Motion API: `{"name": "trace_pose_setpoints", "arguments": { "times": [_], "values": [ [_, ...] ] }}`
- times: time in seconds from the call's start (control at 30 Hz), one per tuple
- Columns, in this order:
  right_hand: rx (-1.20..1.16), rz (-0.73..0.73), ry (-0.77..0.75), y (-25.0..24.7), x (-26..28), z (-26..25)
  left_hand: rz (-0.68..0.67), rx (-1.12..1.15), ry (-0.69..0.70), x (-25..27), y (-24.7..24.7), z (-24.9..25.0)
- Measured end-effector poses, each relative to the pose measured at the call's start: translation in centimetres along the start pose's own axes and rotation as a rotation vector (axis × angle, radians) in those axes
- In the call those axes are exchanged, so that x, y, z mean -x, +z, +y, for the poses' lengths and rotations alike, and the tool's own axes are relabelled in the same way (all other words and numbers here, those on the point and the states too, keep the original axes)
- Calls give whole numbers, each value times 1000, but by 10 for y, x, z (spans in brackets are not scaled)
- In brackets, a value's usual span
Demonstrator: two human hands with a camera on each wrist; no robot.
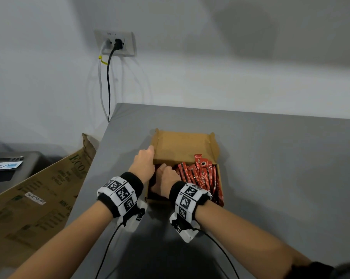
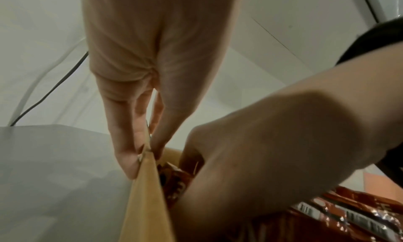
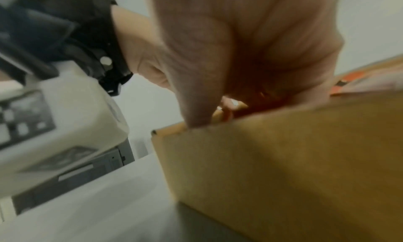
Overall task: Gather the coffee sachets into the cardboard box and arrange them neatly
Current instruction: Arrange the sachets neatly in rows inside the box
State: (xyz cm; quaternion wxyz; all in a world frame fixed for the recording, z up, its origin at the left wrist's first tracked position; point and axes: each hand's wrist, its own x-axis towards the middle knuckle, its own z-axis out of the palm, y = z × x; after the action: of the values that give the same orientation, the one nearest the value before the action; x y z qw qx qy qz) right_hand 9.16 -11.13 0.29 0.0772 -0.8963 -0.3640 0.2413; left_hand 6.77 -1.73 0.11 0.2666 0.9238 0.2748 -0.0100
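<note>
An open brown cardboard box [image 1: 182, 143] sits on the grey table [image 1: 270, 158], its lid flap folded back. Several red coffee sachets [image 1: 202, 176] stand packed in its right half. My left hand [image 1: 151, 149] pinches the top of the box's left wall [image 2: 148, 202] between thumb and fingers [image 2: 130, 159]. My right hand [image 1: 164, 172] reaches down into the left half of the box, its fingers curled round red sachets [image 2: 174, 182]. In the right wrist view the right hand [image 3: 218, 111] dips behind the box's front wall [image 3: 283, 168], which hides most of what it holds.
A large printed cardboard carton [image 1: 39, 198] leans against the table's left edge. A wall socket [image 1: 115, 43] with black and white cables is behind it. A dark unit with papers [image 1: 9, 166] stands at far left. Bare tabletop lies to the right of the box.
</note>
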Motion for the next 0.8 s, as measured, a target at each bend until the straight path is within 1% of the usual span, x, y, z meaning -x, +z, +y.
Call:
{"name": "trace_pose_setpoints", "arguments": {
  "times": [0.13, 0.3, 0.33, 0.4, 0.5, 0.57, 0.63, 0.73, 0.8],
  "values": [
    [-158, -1, 23, -2, 0, 2, 0, -9, -1, 0, 0, -1],
    [-210, -28, 19, -11, 1, 15, 15, 39, 3, 2, -2, -2],
    [-231, -24, 17, -14, 2, 20, 30, 39, 13, 3, -3, -2],
    [-348, 3, 18, -23, 7, 35, 94, 32, 57, 5, -3, -1],
    [-510, 82, 46, -41, 19, 61, 188, -10, 148, 8, -2, 6],
    [-551, 178, 80, -51, 25, 79, 149, -15, 165, 9, 2, 12],
    [-565, 263, 125, -53, 27, 92, 39, -18, 139, 10, 8, 18],
    [-517, 326, 161, -47, 30, 99, -123, -97, 111, 17, 21, 31],
    [-510, 344, 150, -41, 33, 99, -178, -154, 67, 20, 29, 39]
  ]
}}
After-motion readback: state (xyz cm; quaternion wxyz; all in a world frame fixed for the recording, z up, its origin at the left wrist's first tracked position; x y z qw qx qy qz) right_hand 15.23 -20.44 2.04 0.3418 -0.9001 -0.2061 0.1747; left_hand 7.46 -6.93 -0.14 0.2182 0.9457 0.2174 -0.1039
